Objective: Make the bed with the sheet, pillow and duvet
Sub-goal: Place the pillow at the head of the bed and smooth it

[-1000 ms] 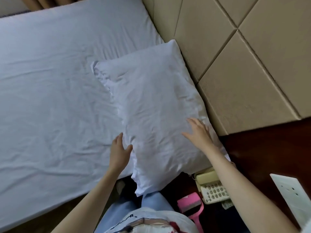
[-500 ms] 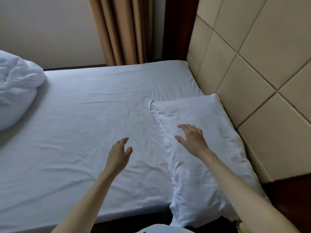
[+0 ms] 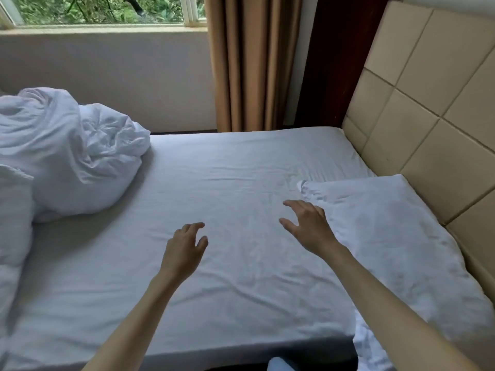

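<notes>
Both hands hover empty, fingers loosely spread, over the smooth white fitted sheet (image 3: pixel 214 263); the crumpled white duvet (image 3: pixel 69 156) lies heaped at ten o'clock — nearer the left hand (image 3: pixel 184 250) than the right hand (image 3: pixel 310 228) — the white pillow (image 3: pixel 396 236) resting at three o'clock.

Both bare arms reach forward, left hand (image 3: pixel 184 250) and right hand (image 3: pixel 308 226) loosely spread, holding nothing.
</notes>
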A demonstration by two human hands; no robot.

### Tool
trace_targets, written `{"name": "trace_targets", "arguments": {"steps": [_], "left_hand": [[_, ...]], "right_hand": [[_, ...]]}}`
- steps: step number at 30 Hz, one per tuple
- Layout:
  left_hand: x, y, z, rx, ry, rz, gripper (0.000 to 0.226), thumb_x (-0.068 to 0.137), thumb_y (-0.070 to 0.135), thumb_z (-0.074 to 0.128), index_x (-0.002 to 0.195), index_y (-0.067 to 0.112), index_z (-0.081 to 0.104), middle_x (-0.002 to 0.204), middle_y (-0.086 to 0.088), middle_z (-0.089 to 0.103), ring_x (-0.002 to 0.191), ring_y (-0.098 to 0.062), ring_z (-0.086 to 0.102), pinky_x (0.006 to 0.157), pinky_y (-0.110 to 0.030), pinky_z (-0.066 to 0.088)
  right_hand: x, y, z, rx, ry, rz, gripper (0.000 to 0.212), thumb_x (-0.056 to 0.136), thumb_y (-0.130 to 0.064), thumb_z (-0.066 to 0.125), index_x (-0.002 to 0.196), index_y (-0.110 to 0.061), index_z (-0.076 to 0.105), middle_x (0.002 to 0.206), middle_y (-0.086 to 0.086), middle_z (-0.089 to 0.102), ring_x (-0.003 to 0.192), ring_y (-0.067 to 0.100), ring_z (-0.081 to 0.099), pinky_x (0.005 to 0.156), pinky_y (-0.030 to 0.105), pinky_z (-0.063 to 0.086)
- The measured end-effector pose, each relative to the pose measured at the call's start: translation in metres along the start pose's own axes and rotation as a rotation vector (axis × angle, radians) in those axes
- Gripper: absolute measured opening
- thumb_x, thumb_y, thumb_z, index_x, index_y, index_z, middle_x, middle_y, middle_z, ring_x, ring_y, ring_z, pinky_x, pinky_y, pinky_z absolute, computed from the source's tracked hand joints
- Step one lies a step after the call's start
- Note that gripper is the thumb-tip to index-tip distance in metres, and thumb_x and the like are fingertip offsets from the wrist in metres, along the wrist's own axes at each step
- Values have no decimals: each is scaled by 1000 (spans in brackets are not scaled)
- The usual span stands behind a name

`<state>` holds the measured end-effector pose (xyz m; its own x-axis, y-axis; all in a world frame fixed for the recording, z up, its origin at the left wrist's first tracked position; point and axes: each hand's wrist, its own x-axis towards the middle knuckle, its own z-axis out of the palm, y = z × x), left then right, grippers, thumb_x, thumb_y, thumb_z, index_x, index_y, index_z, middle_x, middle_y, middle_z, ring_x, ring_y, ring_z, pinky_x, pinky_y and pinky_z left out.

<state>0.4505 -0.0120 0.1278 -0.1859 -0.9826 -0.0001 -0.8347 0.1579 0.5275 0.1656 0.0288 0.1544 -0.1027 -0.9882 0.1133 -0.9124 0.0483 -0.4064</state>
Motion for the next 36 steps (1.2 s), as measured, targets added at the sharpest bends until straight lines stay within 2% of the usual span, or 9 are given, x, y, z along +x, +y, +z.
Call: {"name": "trace_targets", "arguments": {"steps": [8, 13, 20, 27, 29, 31, 36], "left_hand": [[25, -49, -38, -67, 1, 31, 37, 96, 24, 50, 133, 16, 53, 133, -3, 54, 121, -22, 49, 103, -36, 37], [66, -75, -68, -2, 3, 77, 38, 97, 26, 48, 134, 19, 50, 135, -1, 52, 124, -21, 46, 104, -37, 35], [105, -129, -118, 0, 91, 61, 36, 95, 22, 52, 130, 15, 55, 130, -3, 56, 121, -25, 50, 101, -39, 38], [103, -221, -163, 6, 114, 21, 38, 95, 22, 53, 131, 14, 54, 131, -3, 56, 121, -25, 49, 100, -34, 33], [101, -253, -185, 36, 88, 19, 42, 94, 31, 46, 132, 14, 53, 131, -4, 56, 121, -26, 49, 99, -36, 34], [99, -289, -209, 69, 72, 39, 56, 85, 41, 35, 131, 14, 54, 128, -5, 58, 118, -27, 52, 95, -37, 37], [84, -370, -261, 103, 22, 67, 66, 81, 48, 28, 130, 14, 55, 126, -9, 59, 116, -32, 53, 94, -39, 40]], "right_hand": [[32, -52, 12, -10, 65, -17, 43, 92, -34, 58, 131, -17, 52, 133, 0, 55, 125, 22, 46, 103, 34, 25], [82, -95, 23, 12, 127, -43, 41, 91, -31, 60, 129, -15, 55, 130, 3, 57, 123, 23, 49, 101, 36, 27], [136, -170, 51, -5, 94, -139, 41, 92, -32, 58, 130, -16, 53, 132, 1, 56, 125, 21, 46, 104, 34, 24], [155, -254, 100, -2, 71, -147, 42, 93, -33, 57, 131, -17, 53, 134, -1, 55, 127, 19, 44, 105, 34, 24], [153, -285, 119, 2, 70, -130, 42, 93, -33, 57, 131, -17, 52, 134, -1, 54, 128, 19, 44, 105, 34, 23], [149, -321, 139, 13, 88, -106, 42, 93, -33, 58, 131, -17, 52, 134, -1, 54, 127, 19, 44, 105, 34, 23], [124, -415, 189, 51, 66, -36, 43, 93, -34, 57, 132, -17, 52, 135, -1, 54, 127, 19, 45, 106, 35, 24]]}}
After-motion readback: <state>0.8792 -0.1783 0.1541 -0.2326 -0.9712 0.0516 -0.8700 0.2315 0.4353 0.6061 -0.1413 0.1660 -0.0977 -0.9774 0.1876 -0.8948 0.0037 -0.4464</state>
